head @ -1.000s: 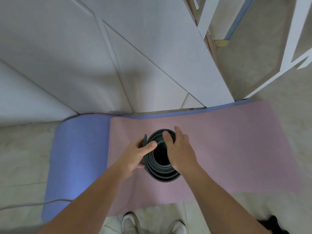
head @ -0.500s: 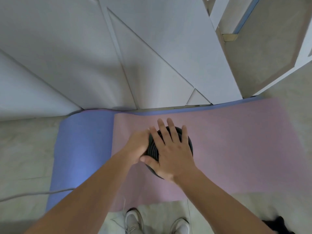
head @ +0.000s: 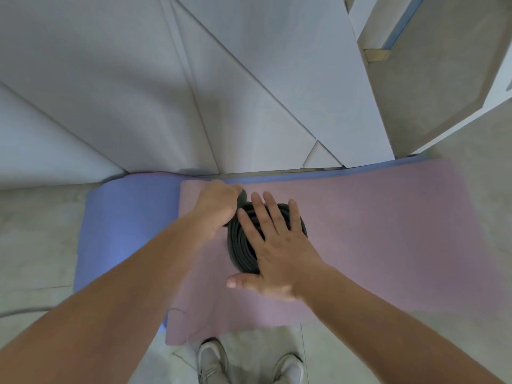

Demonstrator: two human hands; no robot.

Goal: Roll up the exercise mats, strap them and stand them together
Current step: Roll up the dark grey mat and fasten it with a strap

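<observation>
A dark rolled mat [head: 241,246] stands on end on the pink mat [head: 388,231], seen from above as tight coils. My right hand [head: 277,245] lies flat on its top, fingers spread. My left hand [head: 217,205] grips the roll's loose outer edge at its upper left side. The pink mat lies flat over a blue mat [head: 124,231], which shows at the left and along the far edge. I see no strap.
White wall panels [head: 194,92] rise directly behind the mats. A doorway with a white frame [head: 443,126] opens at the right. My two shoes [head: 249,361] stand on the tiled floor at the pink mat's near edge. A thin cable [head: 25,313] runs at the left.
A second ago both hands' fingers were inside the roll's open centre. My right hand now presses flat on top, and my left hand has shifted to the outer flap; the coils look tighter.
</observation>
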